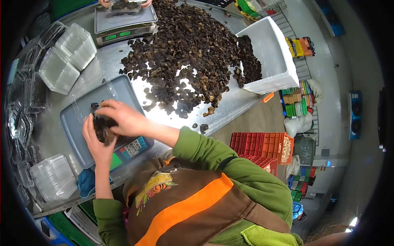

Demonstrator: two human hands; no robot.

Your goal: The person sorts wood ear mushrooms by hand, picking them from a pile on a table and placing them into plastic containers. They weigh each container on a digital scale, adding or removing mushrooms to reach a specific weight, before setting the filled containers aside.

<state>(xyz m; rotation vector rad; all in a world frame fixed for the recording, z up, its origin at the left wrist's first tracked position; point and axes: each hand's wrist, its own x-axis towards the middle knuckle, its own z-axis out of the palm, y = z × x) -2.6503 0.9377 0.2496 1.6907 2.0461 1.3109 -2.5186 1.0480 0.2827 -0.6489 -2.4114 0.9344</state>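
Over the grey pan of a scale [74, 133], my left hand [97, 141] and my right hand [125, 119] are closed around a cluster of dark mushrooms [102, 127]. A clear plastic tray [88, 98] lies on the pan, partly hidden by my hands. One dark piece shows just above my fingers. The keypad [134, 146] of the scale shows beside my right wrist. A large pile of dark mushrooms [193, 49] spreads over the metal table [227, 98] beyond.
Stacked clear containers [76, 47] stand at the left, with more [53, 177] nearer. A white foam box [269, 53] lies tipped at the pile's right. A co-worker's hands [145, 3] hold a tray over another scale [125, 35]. Red crates [262, 143] stand beyond the table.
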